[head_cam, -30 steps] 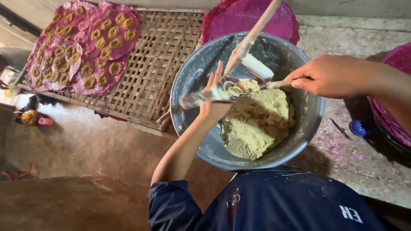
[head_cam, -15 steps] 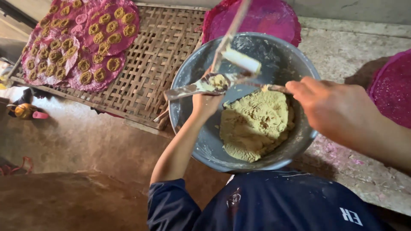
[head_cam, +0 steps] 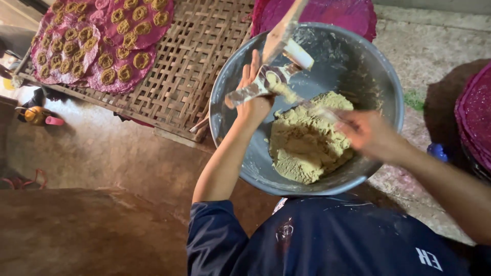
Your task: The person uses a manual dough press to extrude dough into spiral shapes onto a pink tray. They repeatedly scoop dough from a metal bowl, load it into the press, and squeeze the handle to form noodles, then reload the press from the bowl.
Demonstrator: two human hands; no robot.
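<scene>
Dough work over our metal basin (head_cam: 358, 66)

Basin sits under both hands, yellow dough (head_cam: 307, 143) below them; our left hand (head_cam: 254, 97) closes its grip on a smeared scraper tool (head_cam: 266, 82), our blurred right hand (head_cam: 371, 134) grips a spoon (head_cam: 319, 110).

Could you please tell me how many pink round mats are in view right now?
4, perhaps more: two snack-covered pink mats overlapping on the woven rack, one behind the metal bowl, and one at the right edge, seemingly topping a stack.
</scene>
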